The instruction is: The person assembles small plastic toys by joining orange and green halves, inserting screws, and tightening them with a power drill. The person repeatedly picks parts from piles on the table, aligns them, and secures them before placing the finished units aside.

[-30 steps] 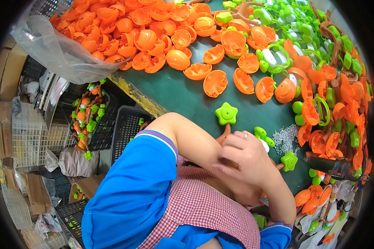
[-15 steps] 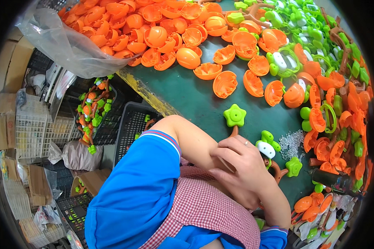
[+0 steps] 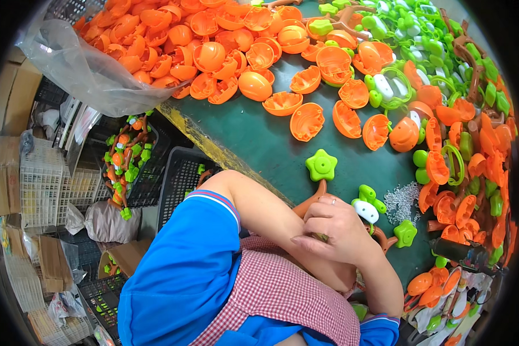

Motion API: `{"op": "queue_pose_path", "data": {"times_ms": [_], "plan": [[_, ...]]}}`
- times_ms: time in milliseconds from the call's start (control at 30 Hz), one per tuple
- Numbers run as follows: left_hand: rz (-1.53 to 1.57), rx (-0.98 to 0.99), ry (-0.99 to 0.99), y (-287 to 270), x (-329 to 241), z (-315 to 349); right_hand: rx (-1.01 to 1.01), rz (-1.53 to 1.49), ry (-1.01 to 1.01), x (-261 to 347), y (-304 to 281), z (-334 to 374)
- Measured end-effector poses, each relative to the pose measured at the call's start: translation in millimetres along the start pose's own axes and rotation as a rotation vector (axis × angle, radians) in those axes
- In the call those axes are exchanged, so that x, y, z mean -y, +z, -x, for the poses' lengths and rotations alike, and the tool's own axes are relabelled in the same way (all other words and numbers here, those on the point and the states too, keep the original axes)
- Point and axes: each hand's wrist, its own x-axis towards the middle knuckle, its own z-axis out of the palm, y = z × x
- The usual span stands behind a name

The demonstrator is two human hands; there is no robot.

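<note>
My left forearm [image 3: 274, 210] crosses my front toward the lower right. Its hand is hidden behind my right wrist. My right hand [image 3: 334, 230], with a ring on one finger, lies over the left forearm with its fingers curled in. A small olive-coloured bit shows between them, too little to name. Just beyond lies a brown branch-shaped plastic part [image 3: 312, 199] tipped with a green star knob [image 3: 321, 165], partly covered by my arm and hand. Beside my right hand are a white piece with two dark holes [image 3: 365, 211], green lobes [image 3: 372, 198] and another green star knob [image 3: 405, 233].
Orange half-shells [image 3: 210, 56] are heaped at the far side, beside a clear plastic bag [image 3: 92, 69]. Green and white parts [image 3: 412, 34] pile up far right. Small silver screws [image 3: 402, 202] lie on the green tabletop [image 3: 236, 124]. Black crates [image 3: 176, 173] stand at the left.
My right hand's fingers have curled tighter over the forearm. My left elbow has shifted slightly left and down, and more of the brown branch shows. The whole view has shifted a little.
</note>
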Motion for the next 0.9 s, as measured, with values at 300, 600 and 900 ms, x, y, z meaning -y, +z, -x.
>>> {"op": "queue_pose_path", "data": {"times_ms": [300,600,900], "plan": [[-0.041,0.039,-0.001,5,-2,-2,-0.018,-0.044,0.019,4,-1,-3],[-0.067,0.057,0.014,9,0,-4,-0.117,-0.105,0.159,2,7,-4],[-0.076,0.051,-0.004,12,-3,-2,-0.062,-0.174,0.150,8,4,-14]]}}
